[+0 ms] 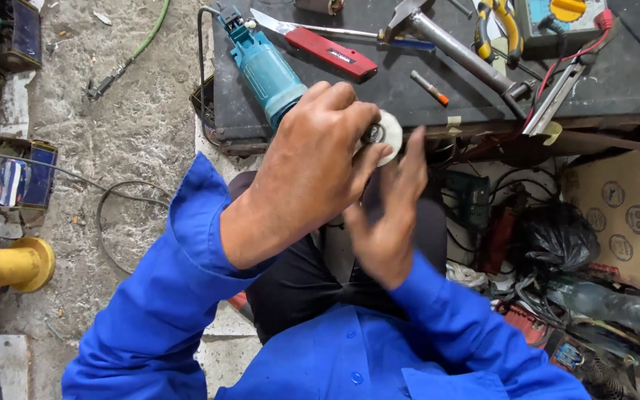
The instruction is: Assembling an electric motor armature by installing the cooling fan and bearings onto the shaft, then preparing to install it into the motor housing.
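Note:
My left hand (pixel 312 167) is closed over a small round white part (pixel 388 133) with a dark metal centre, held in front of my chest. My right hand (pixel 390 215) is below and to the right of it, fingers up against the part's underside; how firmly it grips I cannot tell. Both sleeves are bright blue. Just behind the hands, on the dark workbench (pixel 616 89), lies a teal power tool body (pixel 268 70).
On the bench lie a red-handled knife (pixel 320 46), a large metal wrench (pixel 461 48), yellow-handled pliers (pixel 499 26) and a meter with red leads (pixel 557 15). A cardboard box (pixel 631 215) and tangled cables are at right. A yellow motor part (pixel 9 267) lies on the concrete floor at left.

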